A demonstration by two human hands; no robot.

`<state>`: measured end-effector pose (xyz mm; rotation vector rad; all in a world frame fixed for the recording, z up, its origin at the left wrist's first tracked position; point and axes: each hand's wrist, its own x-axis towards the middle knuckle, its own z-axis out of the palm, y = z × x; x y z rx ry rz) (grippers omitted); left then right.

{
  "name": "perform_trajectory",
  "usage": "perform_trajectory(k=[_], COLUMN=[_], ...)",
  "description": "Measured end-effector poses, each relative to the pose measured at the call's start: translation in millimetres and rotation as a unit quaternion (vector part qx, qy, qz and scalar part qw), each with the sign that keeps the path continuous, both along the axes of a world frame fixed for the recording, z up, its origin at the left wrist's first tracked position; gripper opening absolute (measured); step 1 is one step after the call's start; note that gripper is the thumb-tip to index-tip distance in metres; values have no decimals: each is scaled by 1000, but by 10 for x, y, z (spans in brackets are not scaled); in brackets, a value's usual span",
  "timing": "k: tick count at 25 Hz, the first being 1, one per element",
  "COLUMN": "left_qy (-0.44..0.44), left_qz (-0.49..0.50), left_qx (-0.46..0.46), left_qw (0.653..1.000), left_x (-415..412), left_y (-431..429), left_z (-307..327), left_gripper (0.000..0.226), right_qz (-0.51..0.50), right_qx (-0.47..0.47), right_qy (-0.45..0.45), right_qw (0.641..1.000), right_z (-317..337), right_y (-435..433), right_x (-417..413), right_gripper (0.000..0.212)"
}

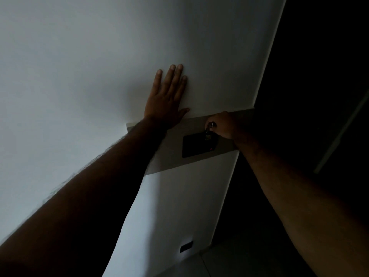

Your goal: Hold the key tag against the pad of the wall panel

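A small metal tool (208, 131) meets the dark switch plate (199, 145) on the grey wall band (171, 154), pinched by the right hand (223, 125), best turned gently while the left hand (166, 98) braces flat, fingers straight, on the white wall (79, 76).

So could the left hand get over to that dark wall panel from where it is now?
Probably yes. The left hand lies flat on the white wall, just up and left of the dark panel. Only bare grey band lies between, though the right hand holds a small tool at the panel's top corner.
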<state>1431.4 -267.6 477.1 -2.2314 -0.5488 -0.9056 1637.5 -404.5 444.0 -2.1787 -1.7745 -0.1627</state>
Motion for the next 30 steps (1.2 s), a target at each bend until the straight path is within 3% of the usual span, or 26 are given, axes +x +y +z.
perform_trajectory(k=[5,12,14,17,18,22,26,30], left_qy=[10,-2,3,8,10,10,9,4], left_qz=[-1,-2,-6,-2,0,-1,-6,-12], left_qx=[9,6,-1,-5,-5,2,0,10], left_qw=[1000,1000,1000,1000,1000,1000,1000,1000], left_x=[-31,-57,-13,12,-4,-24,-23,-16], left_y=[19,6,-8,-14,-2,5,5,32], left_z=[10,79,69,29,21,21,8,3], left_gripper=[95,96,96,96,96,96,96,96], right_qz=[33,4,3,5,1,-11,-2,-12], right_qx=[-91,80,72,-53,-53,66,-11,84], right_qy=[-90,-20,-33,-77,-75,-39,-61,-43], right_qw=[991,997,997,996,996,997,998,995], right_z=[185,-99,-148,68,75,-265,-53,-302], right_y=[31,-18,-7,34,42,-31,60,14], right_x=[-18,-27,-12,-7,-12,-50,16,-13], right_gripper=[20,24,27,22,20,24,24,24])
